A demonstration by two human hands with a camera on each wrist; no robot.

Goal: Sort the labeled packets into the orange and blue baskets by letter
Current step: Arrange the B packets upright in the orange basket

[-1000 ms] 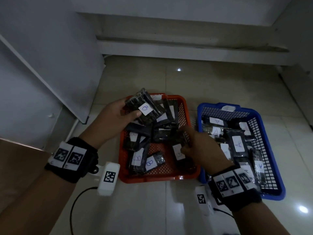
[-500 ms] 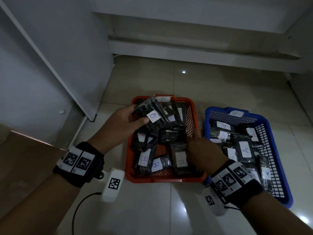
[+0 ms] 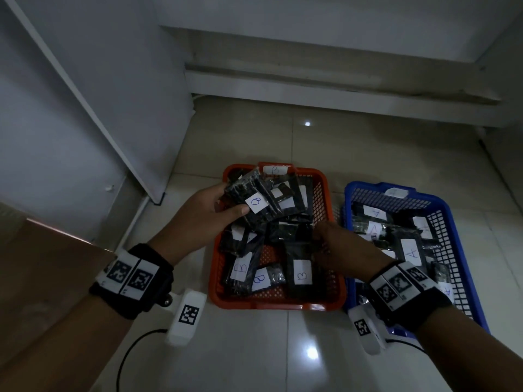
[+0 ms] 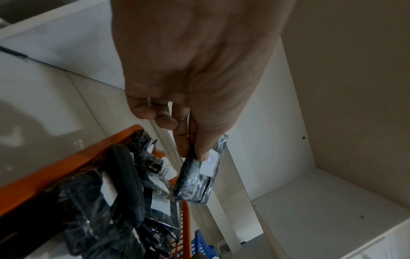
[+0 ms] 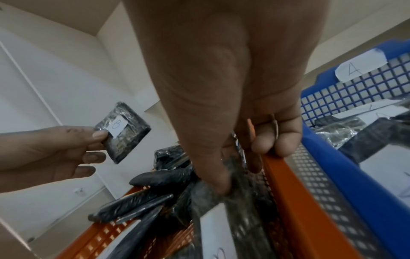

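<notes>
Pinching a dark packet labeled B (image 3: 256,203) between thumb and fingers, the left hand (image 3: 202,213) holds it up over the far left corner of the orange basket (image 3: 278,305). To its right, the right hand (image 3: 343,246) reaches down into the same basket, thumb and fingers apparently closed on the top edge of another dark packet (image 3: 300,271) lying there, though the wrist view is blurred at the contact. More packets marked B fill the orange basket below both hands. Just right of the right hand stands the blue basket (image 3: 464,274), tagged A on its far rim and holding packets marked A. Both baskets sit side by side on the tiled floor (image 3: 268,357).
</notes>
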